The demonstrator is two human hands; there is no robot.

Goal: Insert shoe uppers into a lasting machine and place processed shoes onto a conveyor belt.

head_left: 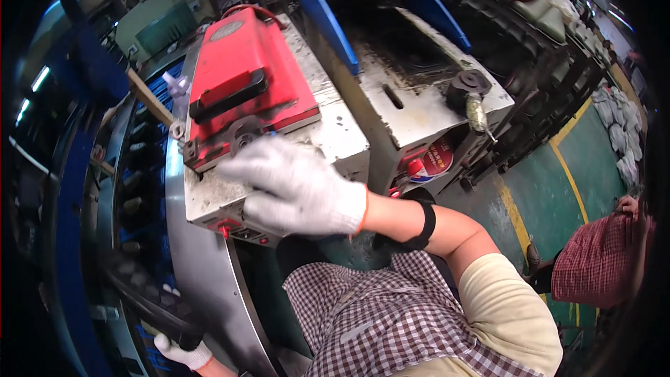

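My right hand [296, 185], in a white knit glove, is over the front of a white machine with a red lid [244, 52]. Its fingers are apart, slightly blurred, with nothing seen in them. Just beyond the fingertips is a dark metal latch [246, 131] at the lid's front edge. The lid is down and has a black handle [241, 94]. At the lower left my left hand [183, 353], also gloved, grips a long, curved black shoe sole [150, 293]. White fingertips show on the sole's far side.
Right of it stands a second white machine [380, 115] with blue side panels and a dark latch [469, 84]. A metal bench edge [209, 286] runs along my left, beside blue racks. Dark racks [551, 91] stand at the right. A person in a red checked garment [593, 262] is at the far right.
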